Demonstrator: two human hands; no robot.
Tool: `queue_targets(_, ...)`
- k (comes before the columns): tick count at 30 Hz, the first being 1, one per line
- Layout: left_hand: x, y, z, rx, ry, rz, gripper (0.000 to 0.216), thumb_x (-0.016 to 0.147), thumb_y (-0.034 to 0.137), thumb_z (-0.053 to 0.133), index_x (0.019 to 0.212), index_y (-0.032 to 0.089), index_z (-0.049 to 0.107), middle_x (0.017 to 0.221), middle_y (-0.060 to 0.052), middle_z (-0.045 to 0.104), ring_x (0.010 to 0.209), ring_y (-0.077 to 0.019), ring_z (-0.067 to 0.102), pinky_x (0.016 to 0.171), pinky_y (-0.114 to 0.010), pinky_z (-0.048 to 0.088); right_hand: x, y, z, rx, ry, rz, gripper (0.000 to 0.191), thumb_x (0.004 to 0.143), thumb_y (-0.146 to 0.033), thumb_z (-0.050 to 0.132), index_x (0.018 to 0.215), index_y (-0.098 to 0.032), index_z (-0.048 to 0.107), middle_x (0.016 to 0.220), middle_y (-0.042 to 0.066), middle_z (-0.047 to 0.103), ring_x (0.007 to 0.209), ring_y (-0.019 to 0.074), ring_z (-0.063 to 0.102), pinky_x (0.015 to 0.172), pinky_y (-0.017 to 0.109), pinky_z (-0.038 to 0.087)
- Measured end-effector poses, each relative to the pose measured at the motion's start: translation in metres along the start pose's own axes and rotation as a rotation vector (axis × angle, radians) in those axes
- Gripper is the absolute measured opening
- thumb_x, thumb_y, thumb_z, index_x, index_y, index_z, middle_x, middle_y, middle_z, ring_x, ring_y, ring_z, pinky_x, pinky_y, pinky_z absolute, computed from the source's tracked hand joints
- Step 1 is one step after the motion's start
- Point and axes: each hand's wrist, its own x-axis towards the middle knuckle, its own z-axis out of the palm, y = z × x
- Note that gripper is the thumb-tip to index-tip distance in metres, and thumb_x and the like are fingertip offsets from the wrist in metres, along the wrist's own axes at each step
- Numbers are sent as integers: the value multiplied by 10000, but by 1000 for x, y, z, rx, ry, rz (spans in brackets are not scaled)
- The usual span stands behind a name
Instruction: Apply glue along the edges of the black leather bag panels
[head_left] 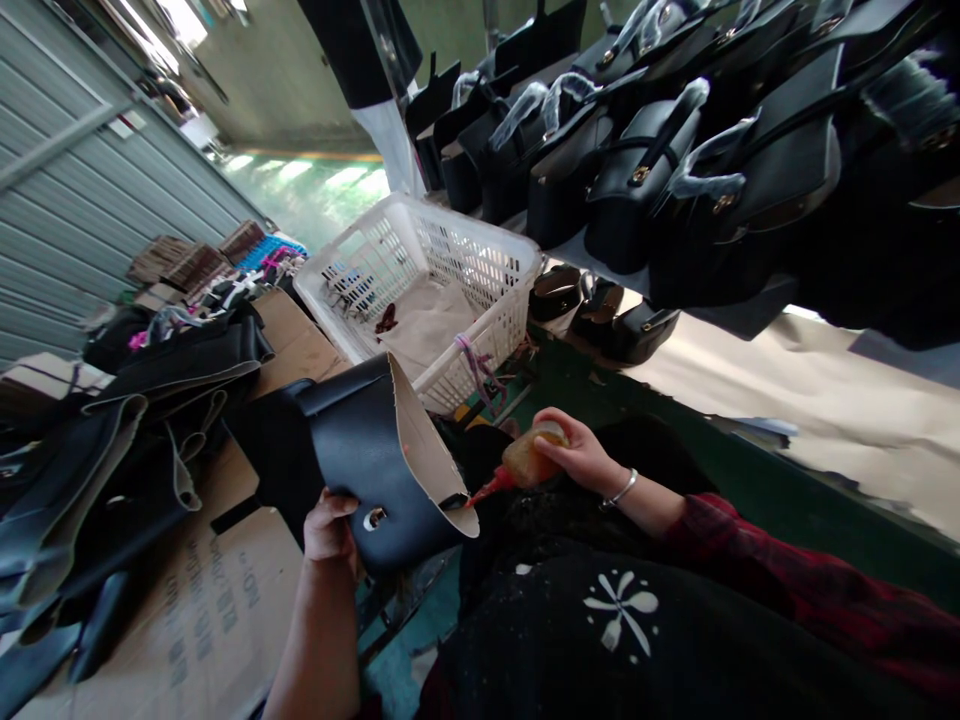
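I'm looking down at a curved black leather bag panel (367, 470), and I'd judge the gluing to be somewhere mid-run: the red nozzle of the glue bottle (525, 462) sits right at the near right corner of the panel's pale inner lining, touching or all but touching it, though I can't make out a glue line on the edge, so how much is coated I can't tell. The left hand (328, 527) grips the panel's near lower edge, thumb over the black face just left of the metal clasp (373, 518), fingers closed on the leather behind it. The right hand (579, 455) is wrapped around the amber bottle, fingers clamped on its body, a bracelet at the wrist, and the nozzle points left towards the panel. So the panel sits between the two hands, held in the left and clear of the right fingers, with only the bottle tip bridging the gap. As for what's left, a heap of black leather pieces (112, 440) lies on the cardboard (225, 590) at the left, apparently unassembled. Farther off stands a white plastic basket (427, 270), and rows of finished black handbags (675, 160) fill the far right.
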Motion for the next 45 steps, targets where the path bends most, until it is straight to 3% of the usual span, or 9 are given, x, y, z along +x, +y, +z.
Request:
queue_targets(5, 3, 1, -2, -11, -80, -27, 481, 318, 96, 651, 783, 178, 742, 630, -53, 735, 795, -437, 719, 711, -517, 618, -10, -6, -5, -54, 118, -135, 349, 769, -546, 692, 906, -245, 582, 769, 14, 568, 671, 193, 533, 620, 324, 454)
queue_targets(11, 9, -3, -10, -47, -123, -59, 516, 334, 79, 698, 840, 170, 749, 706, -85, 756, 904, -465, 700, 767, -544, 609, -20, -16, -9, -196, -31, -343, 207, 829, -425, 664, 888, -238, 596, 771, 35, 574, 683, 202, 539, 636, 342, 453)
queue_targets(16, 8, -5, -11, -68, -104, -43, 478, 337, 97, 701, 809, 160, 741, 744, -94, 763, 844, -448, 712, 705, -536, 621, -22, -16, -11, -234, 10, -486, 156, 842, -330, 663, 943, -242, 584, 770, 20, 564, 647, 183, 525, 593, 318, 437)
queue_targets(22, 3, -5, -9, -57, -90, -30, 470, 373, 98, 698, 836, 163, 749, 736, -78, 762, 806, -409, 724, 700, -509, 623, -21, -25, -11, -276, -72, -625, 183, 824, -261, 671, 984, -242, 585, 784, 28, 566, 658, 185, 524, 575, 308, 453)
queue_targets(29, 8, -8, -14, -76, -190, -55, 446, 415, 127, 703, 856, 166, 750, 769, -80, 768, 826, -387, 726, 733, -500, 618, -28, -33, -18, -382, -39, -667, 235, 811, -215, 658, 1027, -235, 569, 812, 47, 567, 699, 200, 532, 577, 309, 474)
queue_targets(35, 6, -7, -12, -54, -141, -91, 493, 384, 121, 714, 873, 171, 744, 746, -76, 760, 846, -406, 720, 756, -521, 613, -30, -32, -12, -355, -89, -658, 219, 811, -232, 652, 1013, -233, 568, 797, 40, 555, 673, 194, 532, 563, 312, 475)
queue_targets(40, 0, -5, -7, -47, -108, -90, 447, 385, 122, 707, 827, 178, 742, 738, -76, 759, 805, -394, 724, 716, -506, 622, -30, -32, -12, -340, -7, -616, 194, 817, -224, 653, 993, -232, 572, 791, 32, 553, 667, 185, 527, 568, 305, 463)
queue_targets(45, 1, -7, -8, -39, -89, -76, 446, 385, 123, 709, 826, 183, 746, 731, -66, 758, 744, -365, 725, 688, -491, 625, -28, -30, -11, -329, -39, -624, 192, 816, -221, 651, 991, -234, 571, 802, 32, 564, 686, 186, 530, 590, 310, 458)
